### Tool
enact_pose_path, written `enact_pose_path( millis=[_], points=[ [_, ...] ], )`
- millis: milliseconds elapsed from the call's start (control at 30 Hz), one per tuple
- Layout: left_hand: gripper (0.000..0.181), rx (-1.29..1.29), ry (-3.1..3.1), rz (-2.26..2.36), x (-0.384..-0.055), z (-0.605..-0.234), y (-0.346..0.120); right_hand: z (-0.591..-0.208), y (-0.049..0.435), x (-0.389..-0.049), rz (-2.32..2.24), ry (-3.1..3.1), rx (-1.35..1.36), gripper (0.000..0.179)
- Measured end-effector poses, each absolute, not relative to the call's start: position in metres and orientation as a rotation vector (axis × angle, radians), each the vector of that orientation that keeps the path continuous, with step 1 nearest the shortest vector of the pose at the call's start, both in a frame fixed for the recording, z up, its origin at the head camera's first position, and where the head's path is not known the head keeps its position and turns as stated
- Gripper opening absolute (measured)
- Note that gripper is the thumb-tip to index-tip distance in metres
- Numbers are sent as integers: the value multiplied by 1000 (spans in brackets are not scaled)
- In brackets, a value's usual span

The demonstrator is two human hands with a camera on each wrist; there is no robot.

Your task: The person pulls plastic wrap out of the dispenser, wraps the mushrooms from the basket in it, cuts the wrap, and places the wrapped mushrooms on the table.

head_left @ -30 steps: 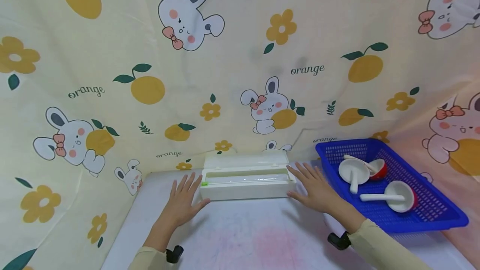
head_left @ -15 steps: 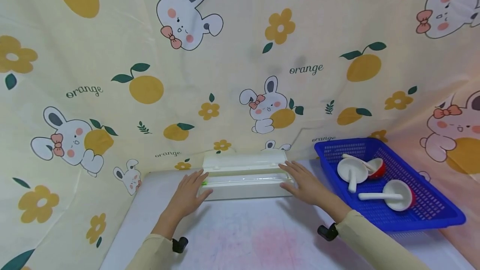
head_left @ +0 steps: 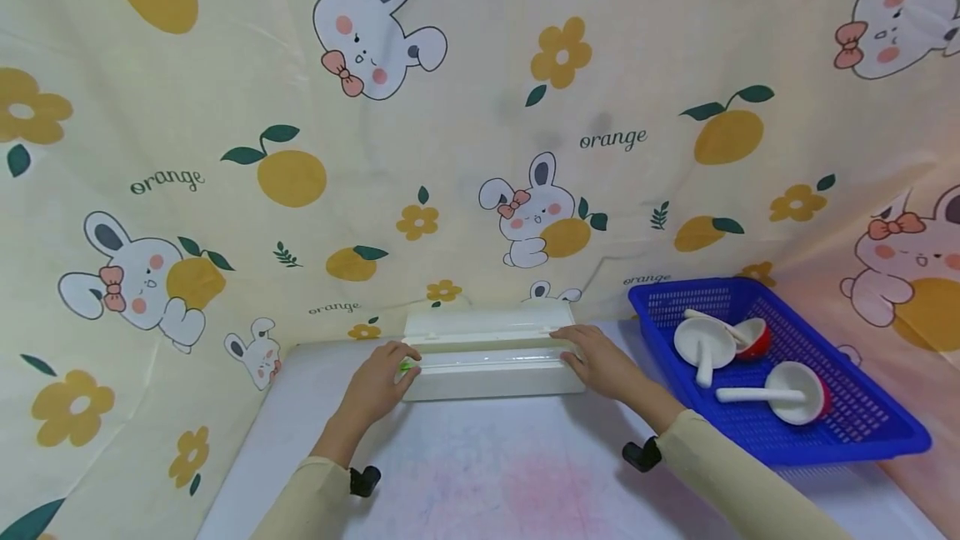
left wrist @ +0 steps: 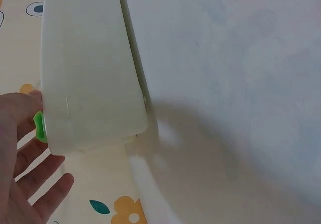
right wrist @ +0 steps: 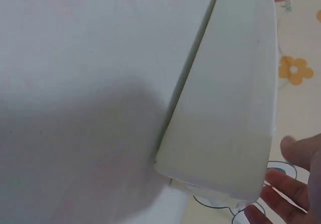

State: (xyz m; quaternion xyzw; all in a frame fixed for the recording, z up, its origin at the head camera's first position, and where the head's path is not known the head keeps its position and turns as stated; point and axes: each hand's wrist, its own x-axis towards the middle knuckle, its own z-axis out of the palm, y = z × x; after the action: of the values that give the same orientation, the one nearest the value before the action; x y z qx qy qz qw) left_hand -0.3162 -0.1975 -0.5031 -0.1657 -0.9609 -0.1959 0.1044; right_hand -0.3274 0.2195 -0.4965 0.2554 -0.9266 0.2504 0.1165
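A white cling film dispenser (head_left: 491, 383) lies on the table with its lid (head_left: 487, 321) raised at the back. The clear film roll (head_left: 491, 358) shows inside it. A small green slider (left wrist: 40, 127) sits at the dispenser's left end. My left hand (head_left: 375, 382) is at that end, thumb close to the slider and the other fingers spread by the end wall. At the opposite end is my right hand (head_left: 600, 361), fingers bent loosely near the corner. Its thumb (right wrist: 296, 151) stands apart from the dispenser's edge in the right wrist view.
A blue plastic basket (head_left: 885, 415) stands on the right of the table, holding several white-handled ladles (head_left: 795, 392), some with red bowls. Behind the white table (head_left: 480, 473) hangs a cloth (head_left: 465, 123) printed with rabbits and oranges.
Both hands have moved inward onto the dispenser's two ends, and their spread, straight fingers have bent. The dispenser and basket stay in place.
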Motion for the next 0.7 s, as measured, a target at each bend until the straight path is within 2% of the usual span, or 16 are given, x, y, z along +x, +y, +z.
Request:
enact_pose_path(
  millis=[233,433,700],
  points=[
    [6,-470,-2824,-591,-314,-500,-194,-501,215,-336,631,-2648,771,31],
    [7,-435,-2834,-620,-315,-501,-194,-499,212,-340,632,-2696,692,27],
    [8,-237,-2834,-714,-319,-502,-187,-494,210,-348,581,-2788,650,20]
  ],
)
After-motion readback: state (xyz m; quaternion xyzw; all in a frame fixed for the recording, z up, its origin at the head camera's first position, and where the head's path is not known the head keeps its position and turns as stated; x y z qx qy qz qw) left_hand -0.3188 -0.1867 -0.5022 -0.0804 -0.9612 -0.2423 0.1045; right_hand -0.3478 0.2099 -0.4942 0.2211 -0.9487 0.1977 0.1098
